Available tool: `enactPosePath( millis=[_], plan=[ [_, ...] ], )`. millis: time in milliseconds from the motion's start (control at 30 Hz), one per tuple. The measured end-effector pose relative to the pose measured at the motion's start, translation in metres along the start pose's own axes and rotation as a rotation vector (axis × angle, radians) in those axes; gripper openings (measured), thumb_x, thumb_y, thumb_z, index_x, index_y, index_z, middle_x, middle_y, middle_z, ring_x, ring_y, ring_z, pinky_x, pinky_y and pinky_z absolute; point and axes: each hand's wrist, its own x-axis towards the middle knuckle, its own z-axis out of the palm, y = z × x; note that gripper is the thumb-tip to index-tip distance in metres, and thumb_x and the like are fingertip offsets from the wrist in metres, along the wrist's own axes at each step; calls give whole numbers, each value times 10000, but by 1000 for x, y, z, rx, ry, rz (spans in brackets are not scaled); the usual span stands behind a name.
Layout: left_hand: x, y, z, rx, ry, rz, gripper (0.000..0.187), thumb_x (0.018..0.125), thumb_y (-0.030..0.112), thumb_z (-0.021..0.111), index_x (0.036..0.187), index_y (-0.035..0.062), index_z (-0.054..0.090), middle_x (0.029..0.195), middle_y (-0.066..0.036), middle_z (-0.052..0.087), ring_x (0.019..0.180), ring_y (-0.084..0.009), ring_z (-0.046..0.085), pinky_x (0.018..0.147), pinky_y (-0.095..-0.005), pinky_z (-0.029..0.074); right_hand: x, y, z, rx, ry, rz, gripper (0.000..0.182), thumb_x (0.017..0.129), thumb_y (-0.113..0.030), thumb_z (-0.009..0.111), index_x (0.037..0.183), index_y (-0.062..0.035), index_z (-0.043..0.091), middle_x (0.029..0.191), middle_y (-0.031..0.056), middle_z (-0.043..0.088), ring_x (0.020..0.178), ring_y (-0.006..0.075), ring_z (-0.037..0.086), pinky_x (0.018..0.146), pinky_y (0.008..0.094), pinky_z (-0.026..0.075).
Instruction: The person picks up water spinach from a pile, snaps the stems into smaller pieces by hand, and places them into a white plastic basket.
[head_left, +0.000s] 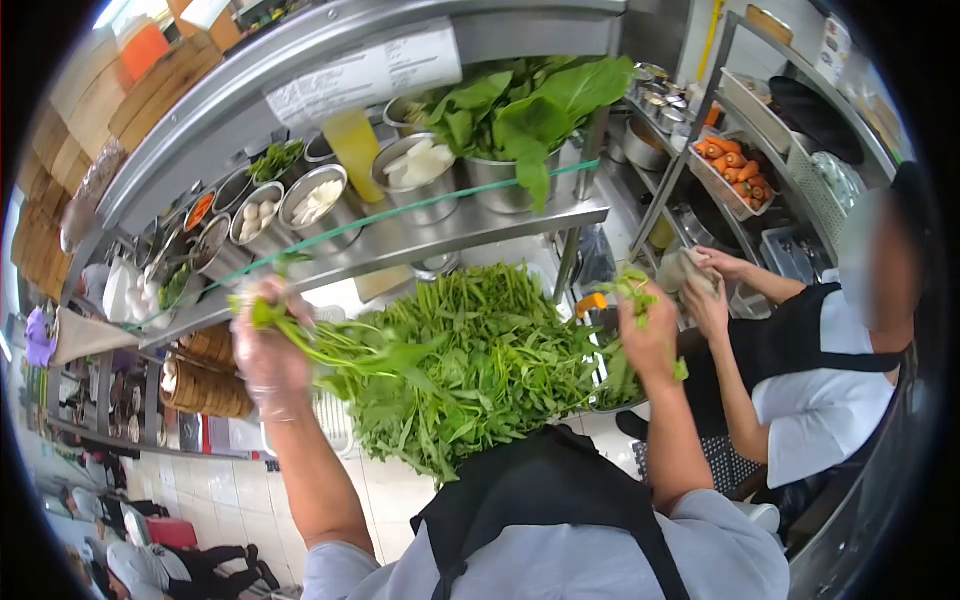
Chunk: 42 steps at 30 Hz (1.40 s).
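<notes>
A large heap of water spinach [480,365], long green stems and narrow leaves, covers the worktop in front of me. Over its left side, my left hand [268,350] in a clear plastic glove is closed around a bunch of stems [330,345], whose leaves trail right toward the heap. Raised at the right of the heap, my right hand [650,340] is closed on a small leafy sprig [634,288]. A bit of green also shows by its wrist. Partly hidden behind the right hand is a container [620,385] with more greens.
A steel shelf [400,240] with a glass edge spans the front, holding metal pots of cut vegetables and large leaves [540,110]. A co-worker [820,370] stands close on the right, handling a cloth [690,275]. Carrots [735,170] fill a rack basket; bamboo steamers [205,385] are at left.
</notes>
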Motion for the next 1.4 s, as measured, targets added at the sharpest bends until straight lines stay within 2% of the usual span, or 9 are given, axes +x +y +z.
enactPosePath(
  millis=[133, 233, 400, 533, 700, 833, 967, 1167, 1400],
  plan=[
    [-7, 49, 16, 30, 392, 124, 220, 1050, 326, 562, 981, 118, 577, 852, -32, 583, 690, -160, 564, 630, -319, 512, -15, 74, 3, -142, -154, 84, 186, 868, -56, 619, 1041, 1, 659, 980, 242, 687, 946, 490, 640, 813, 508, 513],
    [-8, 37, -29, 199, -36, -36, 201, 1054, 334, 589, 954, 161, 565, 688, 66, 508, 479, -71, 462, 407, -270, 395, -35, 124, 13, -271, -295, 257, 189, 869, -65, 600, 1045, -25, 656, 1000, 262, 683, 972, 504, 628, 835, 546, 503],
    [-26, -43, -5, 1330, -410, -736, 624, 906, 570, 706, 1205, 22, 705, 1130, -204, 736, 1020, -287, 699, 952, -429, 522, -68, 240, 46, -458, -495, 429, 332, 887, -148, 656, 1205, -60, 622, 1177, 261, 644, 1115, 459, 615, 928, 533, 511],
    [-52, -120, -30, 1677, -639, -982, 810, 871, 651, 679, 1175, -101, 679, 1223, -318, 670, 1130, -424, 674, 975, -460, 517, -77, 259, 57, -639, -783, 641, 574, 875, -227, 711, 1407, -113, 527, 1485, 255, 466, 1253, 413, 573, 1023, 483, 503],
    [-71, -144, -54, 1560, -513, -734, 724, 872, 593, 687, 1113, -90, 701, 1134, -318, 697, 1045, -420, 696, 931, -462, 529, -50, 202, 51, -769, -870, 563, 523, 895, -238, 673, 1396, -124, 575, 1407, 250, 560, 1229, 389, 608, 1016, 485, 509],
    [-64, -105, 7, 1262, -512, -829, 710, 852, 604, 711, 1066, -73, 712, 1094, -312, 709, 995, -413, 694, 916, -476, 528, -22, 84, 76, -69, -446, 212, 311, 931, -254, 656, 1148, -43, 731, 1004, 177, 752, 955, 348, 729, 831, 434, 573],
    [-73, -127, 30, 1305, -612, -547, 539, 909, 499, 690, 954, -38, 693, 910, -282, 697, 883, -445, 676, 849, -494, 518, -9, -26, 130, 290, -608, 185, 421, 924, -399, 719, 1127, -30, 720, 992, 192, 741, 864, 307, 720, 776, 398, 563],
    [-67, -134, 23, 1385, -600, -440, 656, 910, 493, 694, 1167, -108, 652, 1106, -295, 698, 1051, -409, 676, 938, -447, 517, 0, -30, 188, 216, -706, 87, 466, 918, -418, 749, 1042, 27, 688, 901, 166, 729, 844, 232, 713, 729, 364, 567],
    [-63, -107, 7, 998, -357, -699, 576, 887, 418, 767, 1211, -47, 668, 1046, -146, 718, 919, -209, 634, 880, -374, 500, 4, -26, 186, 819, -922, 743, 165, 979, -225, 658, 974, -61, 633, 914, 45, 661, 824, 146, 660, 636, 360, 539]
  ],
)
